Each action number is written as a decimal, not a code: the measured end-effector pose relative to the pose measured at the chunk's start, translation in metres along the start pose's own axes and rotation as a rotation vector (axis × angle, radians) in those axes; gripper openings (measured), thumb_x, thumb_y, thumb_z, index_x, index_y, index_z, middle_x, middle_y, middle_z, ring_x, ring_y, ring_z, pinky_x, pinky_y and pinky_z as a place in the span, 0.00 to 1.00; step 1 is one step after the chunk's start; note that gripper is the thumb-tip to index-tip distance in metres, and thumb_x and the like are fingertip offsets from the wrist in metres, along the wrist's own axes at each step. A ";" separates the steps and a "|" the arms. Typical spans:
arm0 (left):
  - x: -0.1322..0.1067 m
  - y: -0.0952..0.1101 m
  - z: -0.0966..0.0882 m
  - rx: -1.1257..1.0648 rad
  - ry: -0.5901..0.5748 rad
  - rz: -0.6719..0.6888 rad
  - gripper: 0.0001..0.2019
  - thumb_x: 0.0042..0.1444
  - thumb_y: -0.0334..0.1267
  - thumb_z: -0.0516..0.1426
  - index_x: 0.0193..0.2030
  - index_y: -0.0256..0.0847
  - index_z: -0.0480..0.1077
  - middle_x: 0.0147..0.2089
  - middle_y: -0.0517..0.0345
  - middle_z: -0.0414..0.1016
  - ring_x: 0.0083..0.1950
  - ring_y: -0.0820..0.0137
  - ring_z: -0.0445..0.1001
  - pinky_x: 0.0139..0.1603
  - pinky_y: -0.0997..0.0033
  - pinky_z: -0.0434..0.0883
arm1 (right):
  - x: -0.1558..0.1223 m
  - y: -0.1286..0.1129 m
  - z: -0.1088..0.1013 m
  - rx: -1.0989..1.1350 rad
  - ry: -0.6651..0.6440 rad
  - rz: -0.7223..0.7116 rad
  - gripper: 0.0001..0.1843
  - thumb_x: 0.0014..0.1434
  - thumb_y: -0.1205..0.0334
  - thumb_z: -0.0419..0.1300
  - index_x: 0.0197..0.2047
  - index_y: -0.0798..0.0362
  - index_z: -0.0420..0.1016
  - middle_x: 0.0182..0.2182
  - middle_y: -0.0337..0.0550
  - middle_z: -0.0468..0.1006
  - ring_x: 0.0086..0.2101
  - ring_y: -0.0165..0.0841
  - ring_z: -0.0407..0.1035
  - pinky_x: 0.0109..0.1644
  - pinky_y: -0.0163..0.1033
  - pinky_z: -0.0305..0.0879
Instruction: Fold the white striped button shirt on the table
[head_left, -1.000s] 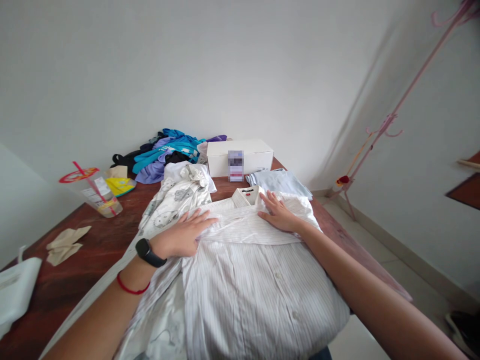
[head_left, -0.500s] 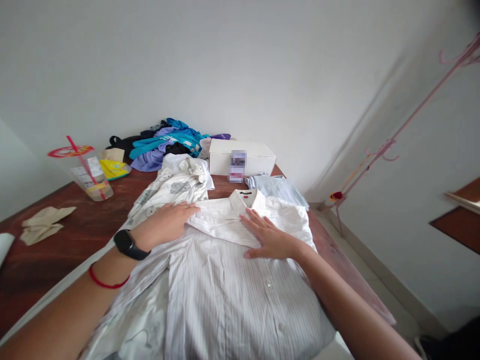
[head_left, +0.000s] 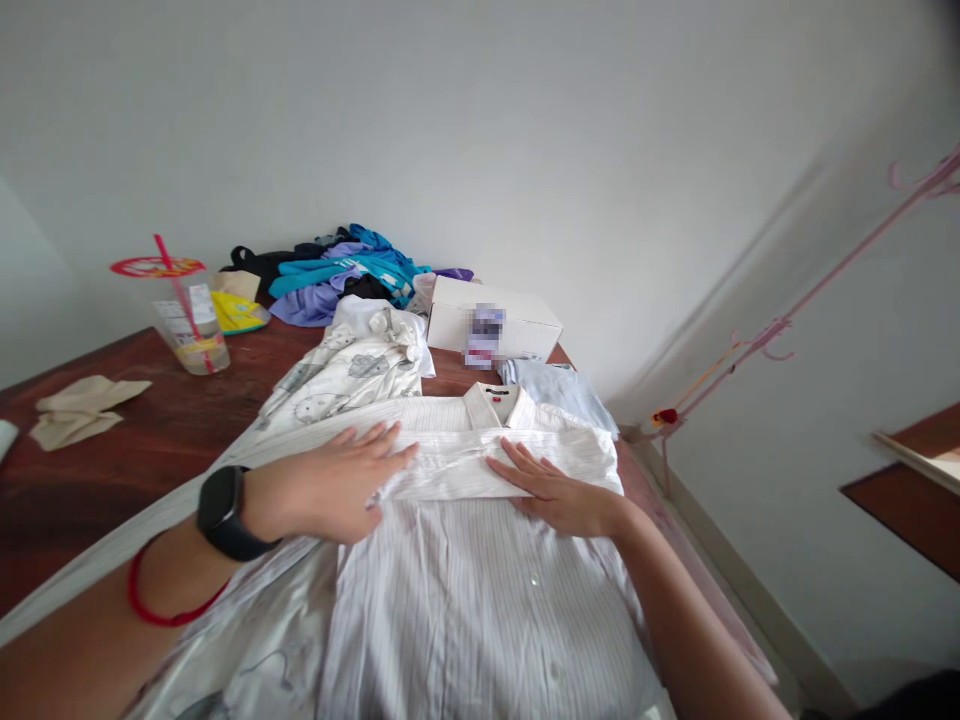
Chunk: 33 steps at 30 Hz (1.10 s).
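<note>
A white striped button shirt (head_left: 480,600) lies front up before me, its collar (head_left: 499,404) pointing away. One sleeve (head_left: 442,465) is folded flat across the chest, just below the collar. My left hand (head_left: 330,485) rests on the shirt at the left of this sleeve, fingers spread. On the sleeve's right part lies my right hand (head_left: 559,490), palm down with fingers stretched. Under the shirt's left side is a white cloth with grey printed figures (head_left: 367,365). Below the wrists, the shirt's lower end runs out of view.
A white box (head_left: 517,310) and a folded light-blue garment (head_left: 559,385) sit behind the collar. Heaped clothes (head_left: 345,270) lie at the back wall. On the left stand a plastic cup with a straw (head_left: 187,320) and a beige cloth (head_left: 82,410). A pink rack (head_left: 825,290) leans at right.
The folded sleeve now lies straighter and flatter across the chest. My left hand has shifted slightly down and its fingers are more spread; my right hand has moved slightly to the right.
</note>
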<state>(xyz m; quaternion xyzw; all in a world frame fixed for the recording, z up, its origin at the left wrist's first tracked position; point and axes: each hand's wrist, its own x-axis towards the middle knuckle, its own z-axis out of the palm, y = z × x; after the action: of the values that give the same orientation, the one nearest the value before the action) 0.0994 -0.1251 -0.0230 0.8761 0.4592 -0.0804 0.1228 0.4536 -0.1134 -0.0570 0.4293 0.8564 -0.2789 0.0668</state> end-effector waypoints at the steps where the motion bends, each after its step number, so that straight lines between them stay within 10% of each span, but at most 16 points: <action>1: 0.001 0.003 0.002 -0.052 -0.001 0.043 0.43 0.57 0.48 0.61 0.77 0.49 0.49 0.78 0.45 0.42 0.78 0.47 0.42 0.74 0.42 0.48 | -0.003 0.000 -0.002 0.008 -0.007 0.001 0.33 0.73 0.49 0.46 0.75 0.24 0.33 0.75 0.21 0.24 0.73 0.42 0.21 0.75 0.58 0.31; 6: 0.022 0.015 0.015 -0.198 0.123 0.022 0.41 0.63 0.66 0.50 0.77 0.50 0.51 0.78 0.48 0.45 0.78 0.48 0.41 0.75 0.40 0.45 | -0.006 0.001 -0.010 0.061 0.028 0.010 0.45 0.63 0.34 0.57 0.76 0.30 0.40 0.76 0.28 0.32 0.74 0.45 0.31 0.75 0.54 0.40; 14: 0.052 0.009 0.038 -0.126 0.348 -0.008 0.33 0.71 0.57 0.43 0.75 0.41 0.55 0.76 0.41 0.52 0.77 0.48 0.49 0.73 0.41 0.49 | 0.010 0.049 -0.023 0.045 0.742 0.339 0.25 0.66 0.43 0.52 0.53 0.49 0.79 0.53 0.50 0.79 0.51 0.45 0.74 0.56 0.48 0.68; 21: 0.051 0.006 0.024 -0.107 0.506 0.010 0.24 0.73 0.50 0.43 0.64 0.41 0.68 0.57 0.47 0.77 0.60 0.58 0.73 0.63 0.57 0.66 | 0.008 0.080 -0.025 -0.109 0.689 0.650 0.21 0.64 0.45 0.53 0.46 0.49 0.80 0.48 0.50 0.81 0.49 0.48 0.73 0.51 0.49 0.66; 33: 0.067 -0.017 0.028 -0.023 0.497 -0.017 0.21 0.67 0.47 0.48 0.56 0.41 0.74 0.57 0.50 0.77 0.59 0.56 0.72 0.64 0.57 0.65 | 0.002 0.075 -0.036 -0.107 0.613 0.851 0.22 0.64 0.43 0.55 0.48 0.47 0.80 0.55 0.51 0.76 0.56 0.51 0.68 0.55 0.54 0.65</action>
<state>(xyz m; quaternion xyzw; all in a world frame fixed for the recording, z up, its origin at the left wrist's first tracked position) 0.1221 -0.0711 -0.0690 0.8637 0.4833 0.1419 0.0155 0.5144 -0.0572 -0.0592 0.7970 0.5996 -0.0449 -0.0575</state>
